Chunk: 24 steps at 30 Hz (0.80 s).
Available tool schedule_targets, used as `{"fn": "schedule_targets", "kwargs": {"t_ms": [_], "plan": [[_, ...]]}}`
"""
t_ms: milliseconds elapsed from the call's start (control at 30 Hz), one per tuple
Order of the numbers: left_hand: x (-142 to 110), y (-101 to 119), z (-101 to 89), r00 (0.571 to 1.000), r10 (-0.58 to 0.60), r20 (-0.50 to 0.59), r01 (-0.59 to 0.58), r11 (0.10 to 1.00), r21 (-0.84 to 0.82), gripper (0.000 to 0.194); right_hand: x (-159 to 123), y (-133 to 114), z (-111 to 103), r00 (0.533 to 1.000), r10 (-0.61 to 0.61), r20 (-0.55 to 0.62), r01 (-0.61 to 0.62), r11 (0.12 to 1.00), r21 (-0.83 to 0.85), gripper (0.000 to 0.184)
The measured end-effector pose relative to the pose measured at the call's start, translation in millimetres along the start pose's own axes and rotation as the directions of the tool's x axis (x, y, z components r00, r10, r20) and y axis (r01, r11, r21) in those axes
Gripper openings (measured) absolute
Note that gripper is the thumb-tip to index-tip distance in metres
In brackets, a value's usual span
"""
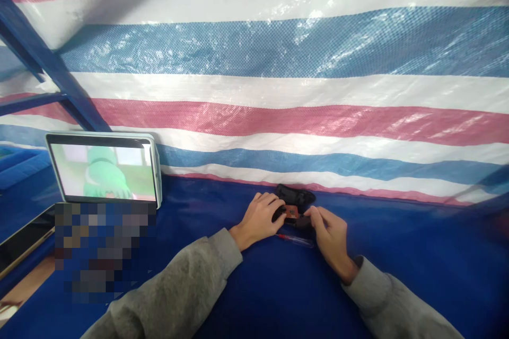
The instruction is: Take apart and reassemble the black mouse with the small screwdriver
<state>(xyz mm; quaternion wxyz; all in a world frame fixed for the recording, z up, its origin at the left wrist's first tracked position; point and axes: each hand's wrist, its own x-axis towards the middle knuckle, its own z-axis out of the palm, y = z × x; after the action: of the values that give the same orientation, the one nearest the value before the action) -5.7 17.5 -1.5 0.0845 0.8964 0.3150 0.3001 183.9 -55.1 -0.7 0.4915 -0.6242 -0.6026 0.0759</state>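
Left fingers (273,202) curled round, right fingers (315,215) pinched on, a black casing (303,222), orange board (292,212) between them.

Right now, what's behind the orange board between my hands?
Behind the orange board, a black part lies on the blue surface, with the striped sheet beyond. Whatever the board and your left hand cover can't be seen.
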Motion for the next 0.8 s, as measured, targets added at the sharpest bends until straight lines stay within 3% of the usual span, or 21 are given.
{"fn": "schedule_targets", "kwargs": {"t_ms": [800], "plan": [[-1.0,-2.1,4.1,1.0,0.019,0.023,-0.019,0.999,0.03,0.017,0.4,-1.2,0.7,1.0,0.012,0.015,-0.012,1.0,0.024,0.041]]}}
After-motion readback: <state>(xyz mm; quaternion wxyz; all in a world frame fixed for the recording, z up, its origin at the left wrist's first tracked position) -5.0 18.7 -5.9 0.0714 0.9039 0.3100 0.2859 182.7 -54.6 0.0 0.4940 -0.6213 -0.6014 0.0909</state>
